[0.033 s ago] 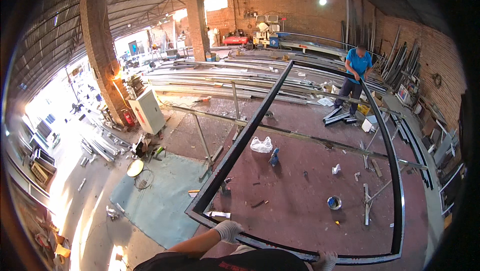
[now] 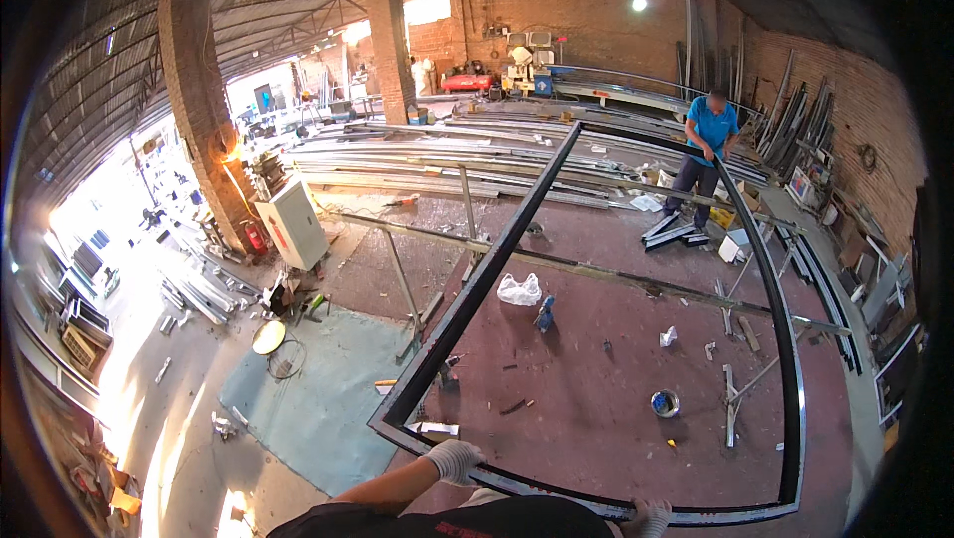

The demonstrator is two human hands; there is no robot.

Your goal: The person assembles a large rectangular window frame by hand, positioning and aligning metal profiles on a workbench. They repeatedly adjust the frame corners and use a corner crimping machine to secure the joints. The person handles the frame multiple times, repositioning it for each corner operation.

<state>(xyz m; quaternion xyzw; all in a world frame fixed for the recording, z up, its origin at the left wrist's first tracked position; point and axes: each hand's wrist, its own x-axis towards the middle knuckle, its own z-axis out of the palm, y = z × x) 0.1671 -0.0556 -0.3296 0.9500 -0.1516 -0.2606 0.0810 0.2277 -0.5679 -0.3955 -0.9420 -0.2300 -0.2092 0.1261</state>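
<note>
A large rectangular metal frame [image 2: 425, 369], black on its inner faces with silvery outer edges, stretches away from me above the floor. My left hand [image 2: 455, 461], in a whitish knit glove, is closed on its near edge close to the left corner. Farther right along that same edge my right hand [image 2: 651, 516] grips it too, gloved alike and partly cut off by the picture's lower border. At the far right corner a person in a blue shirt [image 2: 714, 126] stands with both hands at the frame. Long stand rails [image 2: 616, 285] run crosswise beneath it.
Under the frame lie a white plastic bag [image 2: 520, 289], a blue tool [image 2: 544, 313], a round tin [image 2: 664, 402] and scattered scraps. Long metal profiles [image 2: 417, 162] cover the floor behind. At left stand a pale cabinet [image 2: 294, 223] and a brick pillar [image 2: 207, 111], near a green mat [image 2: 308, 389].
</note>
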